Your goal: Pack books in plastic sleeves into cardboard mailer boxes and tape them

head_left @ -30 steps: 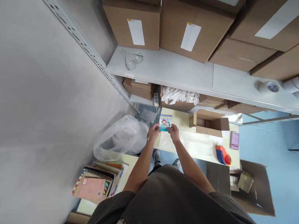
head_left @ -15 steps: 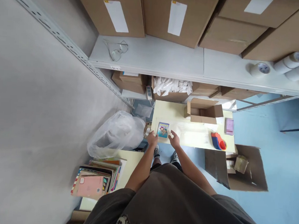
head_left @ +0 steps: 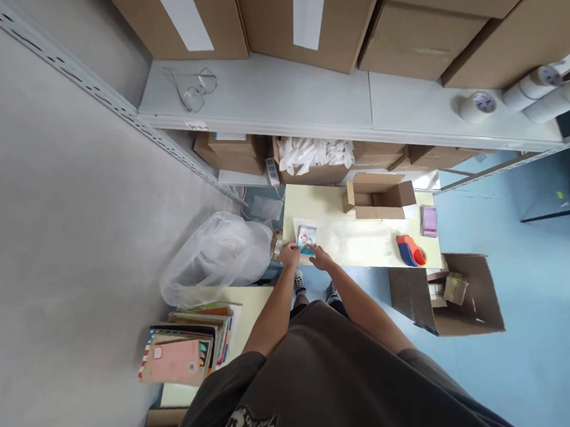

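A small colourful booklet [head_left: 307, 238] lies flat on a clear plastic sleeve [head_left: 352, 240] at the left end of a pale yellow table [head_left: 325, 200]. My left hand [head_left: 289, 254] sits at the booklet's near left corner with its fingers curled on it. My right hand [head_left: 320, 259] rests at the booklet's near right corner, fingers stretched out flat towards it. Both forearms reach forward from my dark grey shirt.
On the table are an open cardboard box [head_left: 378, 194], a red and blue tape dispenser [head_left: 410, 252] and a purple card [head_left: 429, 220]. An open carton [head_left: 456, 294] stands on the blue floor at right. A plastic bag [head_left: 217, 257] and stacked books [head_left: 182, 353] are at left. Metal shelves [head_left: 283, 105] hold cartons, glasses and tape rolls.
The booklet, held up in both hands a second ago, now lies flat on the table. Both hands have come down to its near edge. The view has tilted upward.
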Demonstrator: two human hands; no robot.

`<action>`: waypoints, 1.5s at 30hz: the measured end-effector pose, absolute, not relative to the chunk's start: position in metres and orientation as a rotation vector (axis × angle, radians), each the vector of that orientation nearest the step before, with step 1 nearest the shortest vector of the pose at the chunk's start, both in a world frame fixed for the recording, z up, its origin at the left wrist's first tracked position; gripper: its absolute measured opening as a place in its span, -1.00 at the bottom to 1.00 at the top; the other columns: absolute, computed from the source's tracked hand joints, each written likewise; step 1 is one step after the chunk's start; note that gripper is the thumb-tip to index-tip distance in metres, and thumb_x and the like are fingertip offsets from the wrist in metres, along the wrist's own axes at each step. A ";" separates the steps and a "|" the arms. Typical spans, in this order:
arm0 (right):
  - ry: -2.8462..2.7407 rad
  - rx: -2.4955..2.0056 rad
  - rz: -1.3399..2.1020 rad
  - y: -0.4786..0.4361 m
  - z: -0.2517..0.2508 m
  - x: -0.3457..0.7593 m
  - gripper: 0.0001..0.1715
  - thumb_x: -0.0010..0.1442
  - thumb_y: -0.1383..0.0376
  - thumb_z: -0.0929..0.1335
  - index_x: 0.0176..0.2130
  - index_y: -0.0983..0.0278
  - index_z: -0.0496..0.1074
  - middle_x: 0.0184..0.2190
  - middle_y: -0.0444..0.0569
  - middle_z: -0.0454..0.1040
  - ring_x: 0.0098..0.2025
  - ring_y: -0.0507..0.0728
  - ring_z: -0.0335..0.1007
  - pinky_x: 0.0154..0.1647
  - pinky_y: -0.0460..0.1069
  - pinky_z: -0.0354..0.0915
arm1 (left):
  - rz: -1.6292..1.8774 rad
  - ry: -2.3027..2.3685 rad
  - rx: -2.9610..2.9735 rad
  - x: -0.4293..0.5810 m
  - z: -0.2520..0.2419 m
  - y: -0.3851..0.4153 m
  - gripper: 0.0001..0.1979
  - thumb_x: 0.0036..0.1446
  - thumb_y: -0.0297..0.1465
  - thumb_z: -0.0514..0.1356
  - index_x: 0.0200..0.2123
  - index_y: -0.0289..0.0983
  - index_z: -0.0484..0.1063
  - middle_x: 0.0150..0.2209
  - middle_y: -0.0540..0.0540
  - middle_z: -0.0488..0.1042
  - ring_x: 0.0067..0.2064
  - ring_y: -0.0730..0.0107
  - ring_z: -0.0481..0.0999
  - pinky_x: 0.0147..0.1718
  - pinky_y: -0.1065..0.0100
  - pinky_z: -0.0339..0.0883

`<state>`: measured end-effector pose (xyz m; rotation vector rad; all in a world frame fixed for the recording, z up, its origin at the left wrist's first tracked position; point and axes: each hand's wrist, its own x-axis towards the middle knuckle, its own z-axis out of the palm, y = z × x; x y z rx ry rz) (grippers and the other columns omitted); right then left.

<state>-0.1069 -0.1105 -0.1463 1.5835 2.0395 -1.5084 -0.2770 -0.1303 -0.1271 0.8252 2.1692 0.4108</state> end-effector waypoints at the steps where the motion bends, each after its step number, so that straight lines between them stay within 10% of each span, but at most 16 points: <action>1: 2.034 1.615 -1.581 -0.108 -0.143 -0.107 -0.06 0.19 0.29 0.43 0.50 0.16 0.24 0.50 0.08 0.22 0.57 0.43 -0.01 0.50 0.31 0.13 | 0.439 2.187 0.858 -0.275 -0.123 -0.133 -0.79 0.23 -0.37 0.26 -0.12 -0.18 0.67 -0.10 -0.12 0.70 -0.04 0.19 0.65 -0.04 0.32 0.40; 7: 1.812 2.219 -2.065 -0.115 -0.129 -0.116 -0.46 0.21 0.08 0.48 0.15 0.14 0.59 0.23 0.07 0.56 0.35 0.36 0.40 0.38 0.27 0.31 | 0.499 2.150 1.158 -0.259 -0.098 -0.149 -0.75 0.32 -0.40 0.20 -0.03 -0.21 0.64 -0.03 -0.26 0.64 0.06 0.07 0.60 0.07 0.22 0.39; 13: 1.245 2.374 -2.683 -0.120 -0.124 -0.109 -0.31 0.11 -0.09 0.50 0.10 0.24 0.57 -0.03 0.09 0.68 -0.03 0.26 0.62 0.00 0.15 0.53 | 0.492 1.934 1.377 -0.222 -0.094 -0.151 -0.67 0.38 -0.42 0.16 0.15 -0.19 0.56 0.05 -0.26 0.59 0.10 0.10 0.58 0.15 0.20 0.39; 21: 1.512 2.749 -1.965 -0.117 -0.134 -0.035 -0.40 0.18 0.00 0.42 0.11 0.23 0.61 0.26 0.13 0.55 0.38 0.33 0.39 0.44 0.25 0.23 | 0.104 1.658 1.632 -0.177 -0.113 -0.144 -0.44 0.22 -0.44 0.32 0.29 -0.26 0.46 0.44 -0.34 0.27 0.46 -0.13 0.22 0.44 0.01 0.09; 26: 1.663 2.482 -2.109 -0.124 -0.141 -0.035 -0.48 0.18 0.05 0.44 0.08 0.17 0.63 0.22 0.05 0.59 0.36 0.31 0.42 0.44 0.24 0.24 | 0.044 1.685 1.641 -0.164 -0.125 -0.150 -0.45 0.28 -0.42 0.25 0.33 -0.28 0.43 0.50 -0.37 0.16 0.50 -0.19 0.16 0.45 -0.06 0.05; 45: 1.630 2.432 -2.128 -0.104 -0.163 -0.071 -0.59 0.08 0.06 0.51 -0.11 0.19 0.66 -0.09 0.07 0.70 0.02 0.32 0.61 0.17 0.26 0.46 | 0.385 2.050 0.810 -0.245 -0.137 -0.124 -0.67 0.23 -0.35 0.26 0.04 -0.19 0.64 -0.04 -0.20 0.71 0.05 0.14 0.66 0.02 0.29 0.42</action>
